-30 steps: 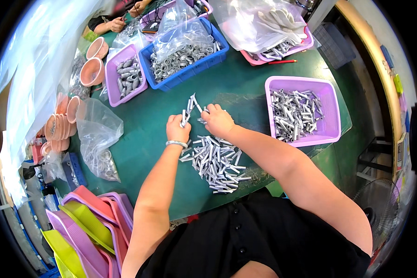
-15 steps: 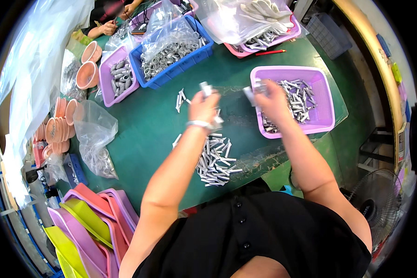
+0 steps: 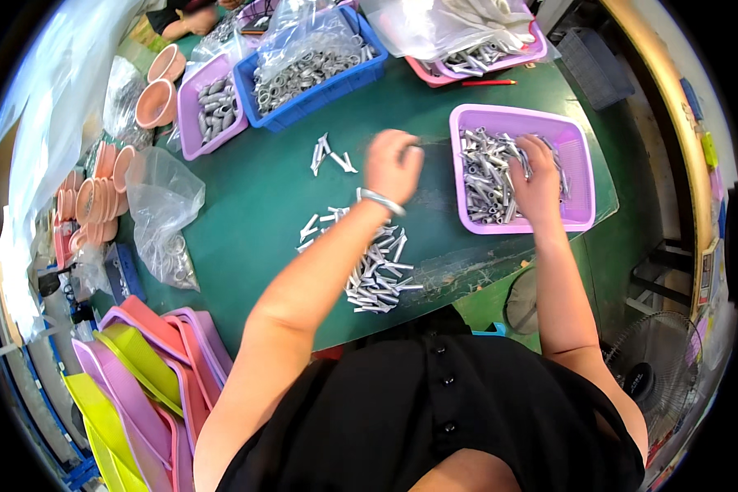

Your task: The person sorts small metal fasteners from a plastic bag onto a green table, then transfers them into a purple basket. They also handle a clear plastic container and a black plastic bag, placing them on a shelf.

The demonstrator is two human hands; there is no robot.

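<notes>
In the purple tray (image 3: 584, 139), right hand (image 3: 538, 176) now reaches deeper.

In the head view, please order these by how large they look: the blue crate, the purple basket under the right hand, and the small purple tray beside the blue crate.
1. Purple basket
2. Blue crate, close to the basket, and nearness makes this unsure
3. Small purple tray

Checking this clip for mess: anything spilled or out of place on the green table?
Loose metal pieces lie heaped on the bare green table, with a few strays apart near the blue bin. Other parts sit in trays. The right hand rests in the purple tray; nothing looks damaged.
</notes>
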